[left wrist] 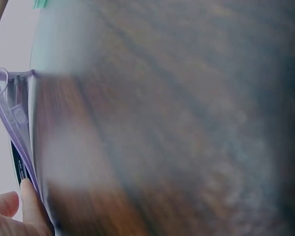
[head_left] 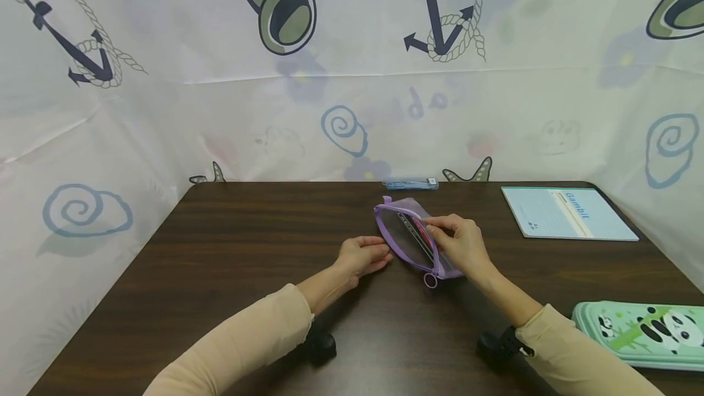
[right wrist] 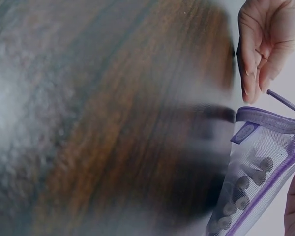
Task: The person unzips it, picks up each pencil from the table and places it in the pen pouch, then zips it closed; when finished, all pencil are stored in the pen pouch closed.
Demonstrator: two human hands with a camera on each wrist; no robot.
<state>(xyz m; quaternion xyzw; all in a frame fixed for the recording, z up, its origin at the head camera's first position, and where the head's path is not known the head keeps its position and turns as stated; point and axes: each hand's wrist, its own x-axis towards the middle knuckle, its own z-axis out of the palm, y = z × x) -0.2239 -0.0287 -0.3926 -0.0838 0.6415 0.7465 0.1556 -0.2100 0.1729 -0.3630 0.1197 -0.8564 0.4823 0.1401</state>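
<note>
A purple mesh pencil pouch (head_left: pixel 404 255) lies on the table with its zipped mouth spread wide, a ring pull at its near end. Dark and reddish pens (head_left: pixel 416 232) show inside, and several rounded ends show through the mesh in the right wrist view. My right hand (head_left: pixel 461 243) pinches the pouch's right rim between thumb and forefinger. At the left side, my left hand (head_left: pixel 363 256) has its fingers extended, with the fingertips at the pouch's edge. The left wrist view catches fingers (left wrist: pixel 32 209) of that hand against the pouch.
Behind the pouch, a slim light-blue packet (head_left: pixel 410 184) lies along the far edge of the brown table (head_left: pixel 264 231). A pale blue notebook (head_left: pixel 605 216) is at the far right. Nearer, a green panda pencil case (head_left: pixel 643 335) lies beside the right forearm.
</note>
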